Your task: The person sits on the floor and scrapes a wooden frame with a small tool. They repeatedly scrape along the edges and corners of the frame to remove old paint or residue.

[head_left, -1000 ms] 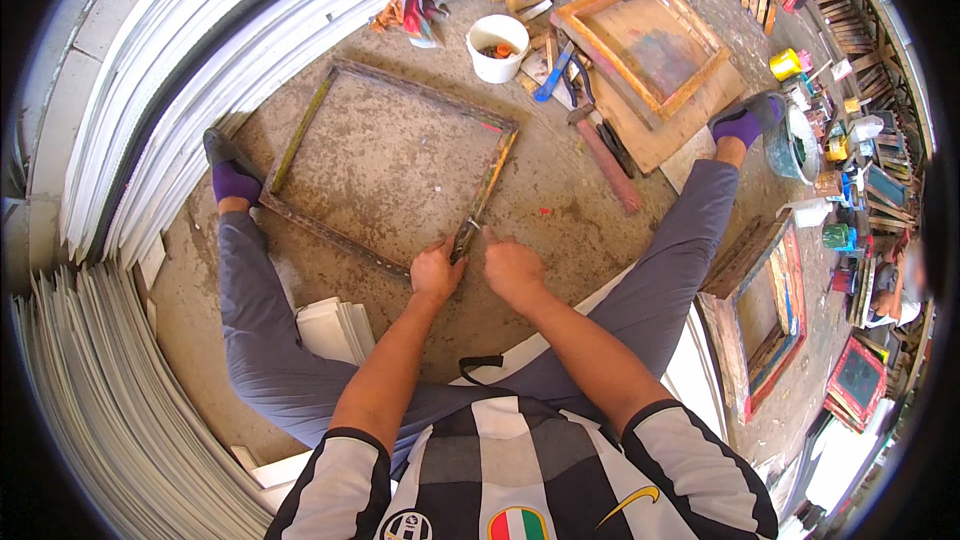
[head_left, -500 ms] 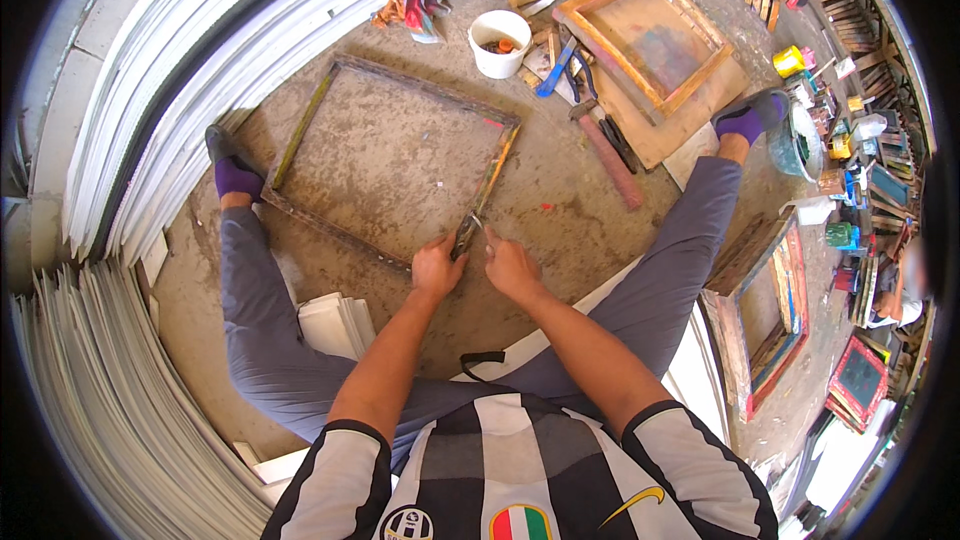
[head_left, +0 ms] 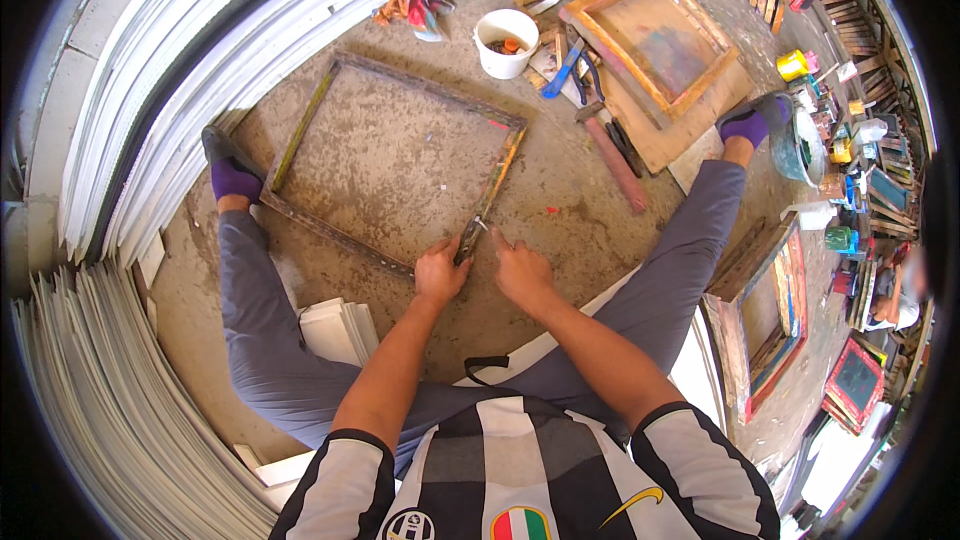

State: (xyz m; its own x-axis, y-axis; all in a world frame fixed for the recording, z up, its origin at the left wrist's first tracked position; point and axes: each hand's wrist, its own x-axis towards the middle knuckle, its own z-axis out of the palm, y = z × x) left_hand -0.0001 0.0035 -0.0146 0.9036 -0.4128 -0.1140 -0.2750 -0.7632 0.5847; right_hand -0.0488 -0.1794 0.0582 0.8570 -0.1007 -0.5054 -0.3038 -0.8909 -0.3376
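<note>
A worn, paint-stained wooden frame [head_left: 340, 238] lies on the floor between my legs. My left hand [head_left: 441, 270] is closed around its near corner. A dark piece with a shiny edge [head_left: 466, 238] shows beside the thumb; I cannot tell whether it is a tool or part of the frame's bar. Just past it, a small curved silvery piece [head_left: 482, 225] sticks out toward the right. My right hand [head_left: 523, 272] hovers close by, its index finger stretched toward that piece and the other fingers loosely bent. Nothing shows in its grasp.
A white bucket [head_left: 503, 62], blue-handled tool [head_left: 562, 75], pliers [head_left: 590, 80] and hammer [head_left: 615, 165] lie ahead. Another frame [head_left: 690, 90] rests on cardboard at far right. White sheets [head_left: 110, 390] are stacked at left; paint pots [head_left: 840, 238] and a co-worker [head_left: 893, 305] are at right.
My right hand has drawn slightly right, and its index finger is straighter. The left hand keeps its place at the frame's corner. The whole view has shifted a little.
</note>
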